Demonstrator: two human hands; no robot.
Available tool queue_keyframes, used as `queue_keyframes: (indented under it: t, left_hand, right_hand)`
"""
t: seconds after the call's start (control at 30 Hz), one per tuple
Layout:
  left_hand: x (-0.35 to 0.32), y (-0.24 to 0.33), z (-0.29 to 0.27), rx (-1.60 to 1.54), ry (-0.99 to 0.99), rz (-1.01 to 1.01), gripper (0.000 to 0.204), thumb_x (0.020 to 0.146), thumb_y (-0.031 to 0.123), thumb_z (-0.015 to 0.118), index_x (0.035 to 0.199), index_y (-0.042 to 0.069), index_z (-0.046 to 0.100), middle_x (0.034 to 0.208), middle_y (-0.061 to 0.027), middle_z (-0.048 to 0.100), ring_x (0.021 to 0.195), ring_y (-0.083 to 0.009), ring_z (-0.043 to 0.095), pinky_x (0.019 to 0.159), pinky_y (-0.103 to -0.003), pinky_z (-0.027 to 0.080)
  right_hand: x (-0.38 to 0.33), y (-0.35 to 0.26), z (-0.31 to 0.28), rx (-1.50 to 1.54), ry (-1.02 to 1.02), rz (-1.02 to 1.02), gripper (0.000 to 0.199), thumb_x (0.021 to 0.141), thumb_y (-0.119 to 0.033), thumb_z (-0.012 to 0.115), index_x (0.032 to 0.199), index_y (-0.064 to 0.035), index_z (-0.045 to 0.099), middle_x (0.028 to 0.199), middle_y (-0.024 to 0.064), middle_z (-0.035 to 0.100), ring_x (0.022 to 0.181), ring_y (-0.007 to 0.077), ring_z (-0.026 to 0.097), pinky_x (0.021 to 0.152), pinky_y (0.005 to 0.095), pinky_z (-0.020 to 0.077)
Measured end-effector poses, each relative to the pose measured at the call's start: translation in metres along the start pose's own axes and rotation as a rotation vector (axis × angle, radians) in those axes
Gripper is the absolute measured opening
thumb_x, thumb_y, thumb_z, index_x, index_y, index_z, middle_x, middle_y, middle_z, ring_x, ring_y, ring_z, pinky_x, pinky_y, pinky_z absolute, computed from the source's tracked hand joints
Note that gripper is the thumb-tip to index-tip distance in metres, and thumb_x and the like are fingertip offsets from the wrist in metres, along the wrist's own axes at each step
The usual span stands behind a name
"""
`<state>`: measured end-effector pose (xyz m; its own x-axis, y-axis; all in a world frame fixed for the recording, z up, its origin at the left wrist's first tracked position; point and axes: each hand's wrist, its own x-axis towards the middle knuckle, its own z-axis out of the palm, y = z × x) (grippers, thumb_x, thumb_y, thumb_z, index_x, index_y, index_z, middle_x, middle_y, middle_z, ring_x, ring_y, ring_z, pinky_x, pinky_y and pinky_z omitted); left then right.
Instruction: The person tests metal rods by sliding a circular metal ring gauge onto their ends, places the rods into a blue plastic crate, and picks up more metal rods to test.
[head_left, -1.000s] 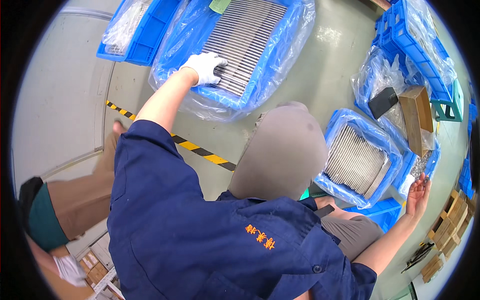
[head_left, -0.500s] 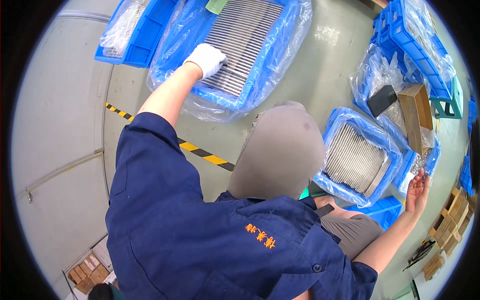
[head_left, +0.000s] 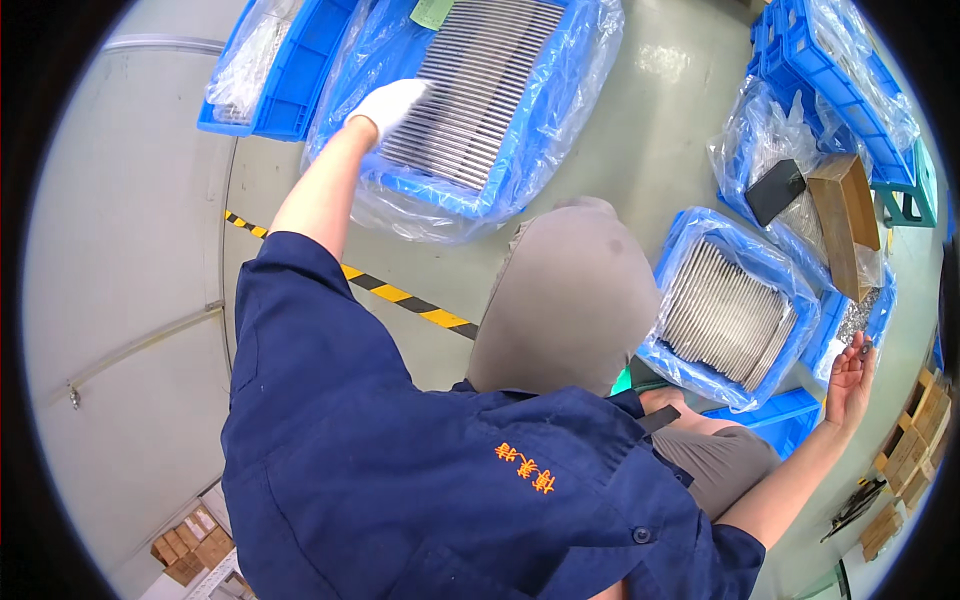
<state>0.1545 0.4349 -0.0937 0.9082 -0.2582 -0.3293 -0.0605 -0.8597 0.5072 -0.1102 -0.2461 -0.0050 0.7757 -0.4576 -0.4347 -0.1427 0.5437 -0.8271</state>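
Note:
Across the far-left crate, lined with clear plastic, metal rods (head_left: 475, 95) lie in close parallel rows. My left hand (head_left: 388, 108), in a white glove, is over the left side of these rods. Its fingers look stretched out flat, slightly blurred, and no object shows in them. My bare right hand (head_left: 850, 385) is out at the far right, beside a blue bin of small shiny metal parts (head_left: 856, 318). Its fingertips pinch a small dark round piece (head_left: 865, 348), too small to make out fully.
A nearer blue crate (head_left: 730, 315) holds more rods, left of the right hand. Behind it are a black box (head_left: 775, 192), an open cardboard box (head_left: 842, 225) and stacked blue crates (head_left: 840, 95). Yellow-black tape (head_left: 390, 292) crosses the floor. A grey-clad knee (head_left: 570, 300) rises between the crates.
My left hand has moved a little up and left across the rods, its curled fingers straightening. The right hand keeps its pinch on the small piece. The whole view has shifted slightly.

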Motion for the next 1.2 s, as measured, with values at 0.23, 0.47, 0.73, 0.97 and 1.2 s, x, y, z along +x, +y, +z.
queue_keyframes:
  t: [0.23,0.47,0.73,0.97,1.2]
  left_hand:
    - [0.002,-0.017,0.002,-0.236,-0.155,-0.849,0.067,0.081,0.055,0.023,0.126,0.005,0.032,0.130,-0.0134,0.033,0.120,-0.0282,0.030,0.095,-0.043,0.025]
    - [0.003,-0.035,0.003,0.162,-0.207,-0.525,0.074,0.080,0.057,0.021,0.110,-0.006,0.046,0.114,-0.0248,0.044,0.112,-0.0322,0.039,0.094,-0.036,0.028]
    - [-0.004,0.049,-0.001,0.315,0.189,-0.613,0.056,0.077,0.046,0.039,0.118,0.008,0.043,0.117,-0.0175,0.046,0.108,-0.0301,0.044,0.090,-0.036,0.035]
    - [0.002,0.168,-0.015,0.171,0.526,-0.094,0.040,0.077,0.025,0.051,0.111,0.004,0.049,0.112,-0.0135,0.050,0.104,-0.0260,0.047,0.089,-0.031,0.036]
    - [0.004,0.211,-0.005,0.094,0.514,0.152,0.037,0.076,0.022,0.055,0.109,0.004,0.051,0.110,-0.0117,0.051,0.103,-0.0235,0.048,0.089,-0.030,0.036]
  right_hand:
    - [0.001,-0.004,-0.004,0.024,-0.037,0.013,0.027,0.083,-0.016,0.051,0.106,-0.0007,0.049,0.105,0.0110,0.052,0.078,0.0125,0.054,0.068,0.0221,0.0472]
    - [-0.005,0.013,0.023,-0.012,-0.094,-0.035,0.018,0.083,-0.020,0.051,0.096,-0.0082,0.055,0.091,0.0070,0.060,0.071,0.0103,0.057,0.063,0.0236,0.0474]
    - [-0.110,-0.041,0.116,0.139,-0.371,-0.536,0.025,0.082,-0.015,0.052,0.104,-0.0072,0.042,0.095,0.0144,0.054,0.076,0.0180,0.053,0.066,0.0305,0.0457]
    - [-0.249,-0.113,0.149,0.407,-1.389,-1.179,0.021,0.073,-0.003,0.055,0.087,0.0004,0.040,0.069,0.0158,0.060,0.053,0.0277,0.058,0.049,0.0375,0.0472]
    - [-0.289,-0.137,0.117,0.134,-1.298,-1.462,0.012,0.085,-0.012,0.042,0.094,-0.0067,0.039,0.106,0.0115,0.055,0.095,0.0232,0.056,0.077,0.0366,0.0444]
